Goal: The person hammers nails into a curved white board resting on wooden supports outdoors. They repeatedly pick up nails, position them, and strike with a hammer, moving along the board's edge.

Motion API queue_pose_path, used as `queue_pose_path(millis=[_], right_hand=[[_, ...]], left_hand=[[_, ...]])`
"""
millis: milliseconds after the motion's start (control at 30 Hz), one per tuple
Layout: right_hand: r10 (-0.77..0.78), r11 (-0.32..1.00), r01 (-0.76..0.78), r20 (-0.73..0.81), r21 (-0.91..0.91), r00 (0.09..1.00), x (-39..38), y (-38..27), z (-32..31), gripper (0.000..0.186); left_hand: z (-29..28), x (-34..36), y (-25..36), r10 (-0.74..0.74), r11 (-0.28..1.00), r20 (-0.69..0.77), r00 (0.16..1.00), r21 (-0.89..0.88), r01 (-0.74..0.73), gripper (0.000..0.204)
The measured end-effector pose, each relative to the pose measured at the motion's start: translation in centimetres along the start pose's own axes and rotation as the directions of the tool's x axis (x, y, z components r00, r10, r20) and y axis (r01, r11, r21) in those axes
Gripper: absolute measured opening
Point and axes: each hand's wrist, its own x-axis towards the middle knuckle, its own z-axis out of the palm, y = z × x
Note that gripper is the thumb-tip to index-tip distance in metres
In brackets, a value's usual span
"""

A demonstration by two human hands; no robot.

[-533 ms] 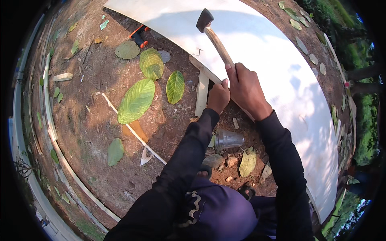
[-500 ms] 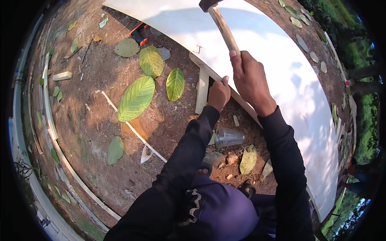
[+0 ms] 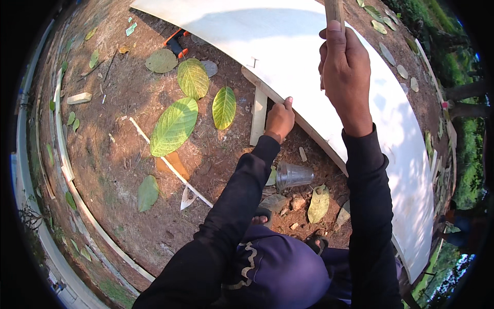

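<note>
In my right hand (image 3: 346,72) is the wooden handle (image 3: 334,11) of a hammer, raised over a large white board (image 3: 329,56); the hammer's head is out of the picture. My left hand (image 3: 281,120) is closed round the board's near edge, where a wooden strip (image 3: 314,135) runs beneath it. Its thumb lies at the top of the edge, and the other fingers are curled and partly hidden. A thin nail (image 3: 254,62) stands up from the board's edge, farther away than my left hand. A short piece of wood (image 3: 259,116) extends from under the edge beside that hand.
On the bare soil are large green leaves (image 3: 174,126), an orange and black tool (image 3: 176,43) partly under the board, and a thin pale stick (image 3: 172,164). A clear plastic cup (image 3: 294,175) lies near my feet. Long pale strips (image 3: 95,221) curve along the left.
My right hand has lifted up and to the right with the hammer, whose head has gone out of view. The left hand has stayed on the board's edge.
</note>
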Motion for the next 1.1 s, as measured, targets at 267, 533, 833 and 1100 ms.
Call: queue_pose_path(millis=[267,533,833,1100], right_hand=[[0.136,0.873,0.091,0.418,-0.48,0.898,-5.8,6.5,0.1,0.037],[0.066,0.997,-0.068,-0.079,-0.027,0.995,-0.6,3.6,0.6,0.04],[0.083,0.994,-0.081,0.037,-0.071,0.996,0.5,0.1,-1.8,0.044],[0.213,0.867,-0.001,0.369,-0.499,0.905,-6.3,9.1,0.0,0.04]], left_hand=[[-0.6,-0.6,1.5,0.027,0.998,0.093,0.995,-0.05,-0.023,0.066],[-0.2,-1.0,1.1,-0.007,0.999,0.103,0.995,-0.038,0.011,0.064],[-1.0,-0.4,0.3,-0.02,0.995,0.083,0.996,-0.1,0.028,0.064],[-0.2,-0.2,0.4,0.072,0.997,0.029,0.997,-0.003,-0.072,0.068]])
